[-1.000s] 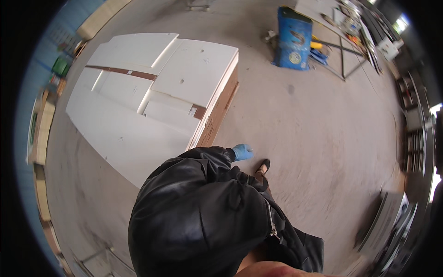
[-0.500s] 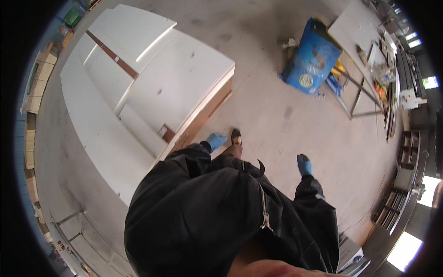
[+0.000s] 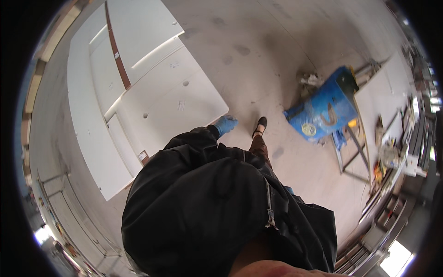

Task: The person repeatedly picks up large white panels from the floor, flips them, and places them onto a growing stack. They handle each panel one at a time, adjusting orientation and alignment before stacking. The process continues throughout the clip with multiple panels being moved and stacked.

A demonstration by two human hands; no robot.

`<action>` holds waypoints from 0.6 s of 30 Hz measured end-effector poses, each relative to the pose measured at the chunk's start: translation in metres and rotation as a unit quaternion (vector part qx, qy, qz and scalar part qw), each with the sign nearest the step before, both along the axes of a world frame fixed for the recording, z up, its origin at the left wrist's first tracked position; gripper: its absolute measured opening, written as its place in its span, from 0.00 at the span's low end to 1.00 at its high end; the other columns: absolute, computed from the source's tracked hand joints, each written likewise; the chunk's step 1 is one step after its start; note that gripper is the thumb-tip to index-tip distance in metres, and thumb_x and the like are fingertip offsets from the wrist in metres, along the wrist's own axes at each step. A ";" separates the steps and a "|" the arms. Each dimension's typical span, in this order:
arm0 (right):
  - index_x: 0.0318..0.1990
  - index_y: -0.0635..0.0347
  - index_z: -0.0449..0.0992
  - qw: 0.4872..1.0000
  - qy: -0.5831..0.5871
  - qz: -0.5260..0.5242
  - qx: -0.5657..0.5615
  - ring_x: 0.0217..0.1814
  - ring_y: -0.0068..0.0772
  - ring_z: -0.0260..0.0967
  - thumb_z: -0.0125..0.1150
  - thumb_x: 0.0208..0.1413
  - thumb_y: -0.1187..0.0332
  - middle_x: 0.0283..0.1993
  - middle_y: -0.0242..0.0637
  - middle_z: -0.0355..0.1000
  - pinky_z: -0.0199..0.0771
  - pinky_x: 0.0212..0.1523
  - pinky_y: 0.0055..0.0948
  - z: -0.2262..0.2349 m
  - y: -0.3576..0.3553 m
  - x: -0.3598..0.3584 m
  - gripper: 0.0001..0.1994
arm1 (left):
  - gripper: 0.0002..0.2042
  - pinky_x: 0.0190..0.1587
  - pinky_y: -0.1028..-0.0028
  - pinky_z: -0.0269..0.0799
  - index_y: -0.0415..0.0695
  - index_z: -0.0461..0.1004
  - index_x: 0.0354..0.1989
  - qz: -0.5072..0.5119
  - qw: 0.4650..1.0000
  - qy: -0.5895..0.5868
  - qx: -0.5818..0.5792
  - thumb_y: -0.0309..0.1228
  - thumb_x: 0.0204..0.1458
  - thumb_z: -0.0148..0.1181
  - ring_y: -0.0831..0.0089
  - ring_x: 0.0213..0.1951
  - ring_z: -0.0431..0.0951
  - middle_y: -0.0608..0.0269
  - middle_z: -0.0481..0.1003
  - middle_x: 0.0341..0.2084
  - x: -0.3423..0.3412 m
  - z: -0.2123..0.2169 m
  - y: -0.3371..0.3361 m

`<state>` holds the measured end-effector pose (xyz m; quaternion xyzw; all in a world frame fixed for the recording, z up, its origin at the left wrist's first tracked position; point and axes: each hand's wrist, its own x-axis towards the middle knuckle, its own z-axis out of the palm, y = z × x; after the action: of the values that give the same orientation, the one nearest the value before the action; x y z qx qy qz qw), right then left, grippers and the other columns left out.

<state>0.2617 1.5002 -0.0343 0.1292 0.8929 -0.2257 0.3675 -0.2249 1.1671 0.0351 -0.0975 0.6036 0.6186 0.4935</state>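
Note:
My left hand point(image 3: 225, 124), in a blue glove, hangs beside the near right corner of a stack of large white panels point(image 3: 170, 87). Its fingers are loosely bent and a little apart, with nothing visible in them; whether it touches the panel edge I cannot tell. Of my right hand point(image 3: 290, 190) only a scrap of blue glove shows past the black jacket point(image 3: 217, 198), so its fingers are hidden. The topmost panels have round holes and small labels, and a brown strip point(image 3: 118, 57) runs between them.
A battered blue drum point(image 3: 325, 113) stands ahead to the right, against a metal-framed table point(image 3: 383, 87). Shelving point(image 3: 390, 214) and clutter line the right side. At the lower left is a metal frame point(image 3: 69, 198). My shoe point(image 3: 261, 124) is stepping on the grey floor.
I have walked forward along the panel stack, and the view has turned. My left hand has come up to the panels' corner; my right hand has swung back behind the jacket.

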 end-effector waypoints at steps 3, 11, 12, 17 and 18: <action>0.34 0.55 0.78 0.999 0.029 -0.013 0.042 0.43 0.60 0.76 0.43 0.67 0.52 0.38 0.49 0.80 0.73 0.43 0.55 -0.026 0.115 -0.091 0.21 | 0.08 0.26 0.74 0.67 0.48 0.78 0.37 0.068 0.996 -0.005 -0.050 0.37 0.56 0.66 0.77 0.25 0.73 0.70 0.76 0.27 -0.054 0.009 0.047; 0.38 0.55 0.80 0.982 0.102 0.115 0.114 0.43 0.49 0.78 0.49 0.62 0.68 0.38 0.48 0.78 0.78 0.44 0.44 0.071 0.301 -0.489 0.11 | 0.15 0.40 0.66 0.74 0.47 0.75 0.52 0.247 0.964 -0.097 -0.009 0.38 0.61 0.60 0.67 0.40 0.79 0.62 0.78 0.44 -0.165 0.030 0.095; 0.39 0.55 0.79 0.985 0.133 0.051 0.100 0.43 0.49 0.77 0.50 0.60 0.68 0.39 0.47 0.78 0.78 0.44 0.44 0.078 0.299 -0.540 0.09 | 0.16 0.47 0.64 0.74 0.47 0.73 0.55 0.283 0.952 -0.119 0.014 0.40 0.63 0.56 0.64 0.46 0.78 0.59 0.77 0.49 -0.177 0.029 0.095; 0.43 0.60 0.79 0.990 0.142 0.009 -0.004 0.50 0.53 0.77 0.58 0.61 0.61 0.50 0.50 0.78 0.78 0.50 0.45 0.095 0.263 -0.761 0.12 | 0.20 0.62 0.56 0.68 0.47 0.68 0.62 0.467 0.857 -0.183 0.119 0.43 0.67 0.45 0.56 0.59 0.73 0.57 0.72 0.61 -0.269 -0.003 0.081; 0.44 0.60 0.79 0.966 0.206 0.153 -0.043 0.52 0.53 0.76 0.59 0.62 0.60 0.52 0.50 0.78 0.77 0.53 0.44 0.102 0.257 -0.791 0.13 | 0.19 0.62 0.56 0.68 0.48 0.69 0.61 0.466 0.861 -0.164 0.120 0.43 0.67 0.46 0.56 0.59 0.73 0.58 0.72 0.61 -0.289 -0.014 0.077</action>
<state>-0.5295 1.7568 0.0674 -0.0738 0.9479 -0.2271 0.2107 -0.5138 1.2443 0.0212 -0.4075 0.3195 0.8189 0.2475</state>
